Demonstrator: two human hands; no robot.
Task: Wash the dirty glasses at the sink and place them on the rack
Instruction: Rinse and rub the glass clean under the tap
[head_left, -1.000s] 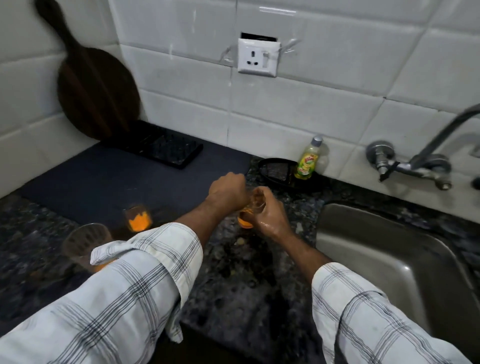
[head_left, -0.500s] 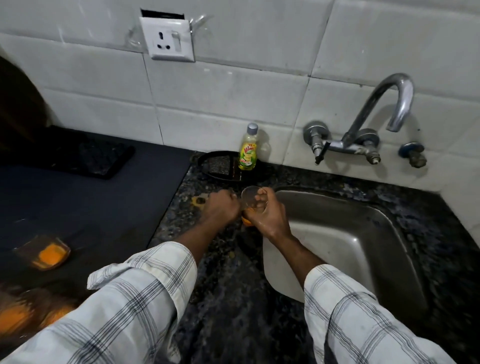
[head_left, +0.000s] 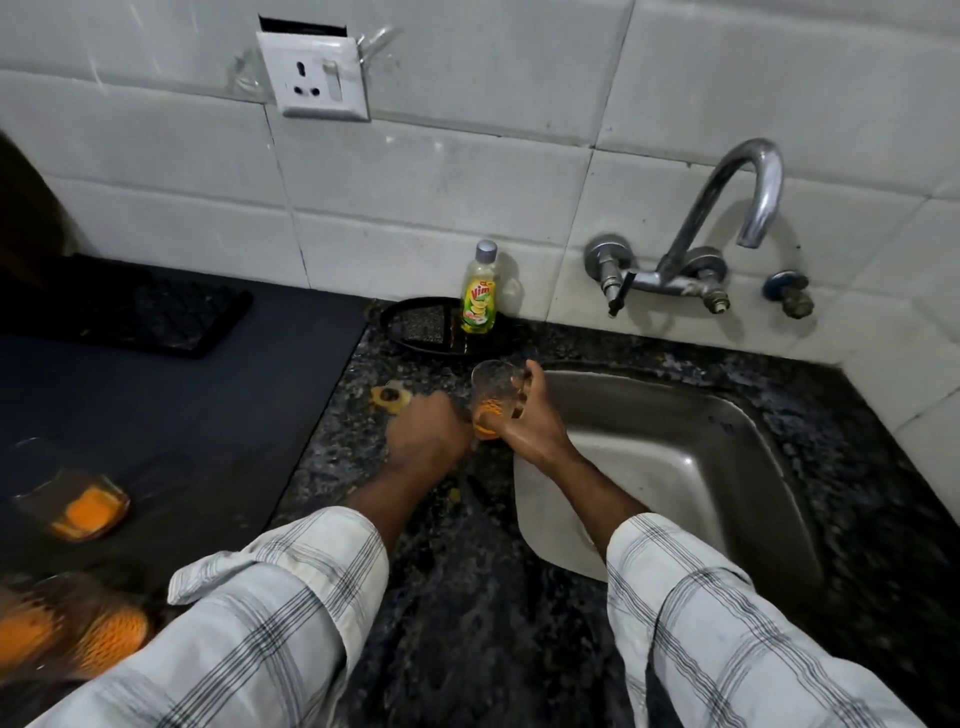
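Note:
A clear glass with orange liquid in its bottom is upright over the granite counter, just left of the steel sink's rim. My right hand is wrapped around it from the right. Beside the glass's base, my left hand rests with curled fingers touching it, with nothing visibly in its grasp. More dirty glasses stand on the dark mat at left: one with orange residue, and blurred ones at the bottom-left corner. The black rack lies at the back left.
The tap arches over the sink's far side, with no water running. A dish-soap bottle stands in a black dish behind the hands. A yellow scrap lies on the counter. A wall socket is above.
The view has swung right, bringing sink and tap fully in. Both hands carried the glass right to the sink's edge. My left hand slipped from the glass's side down to its base.

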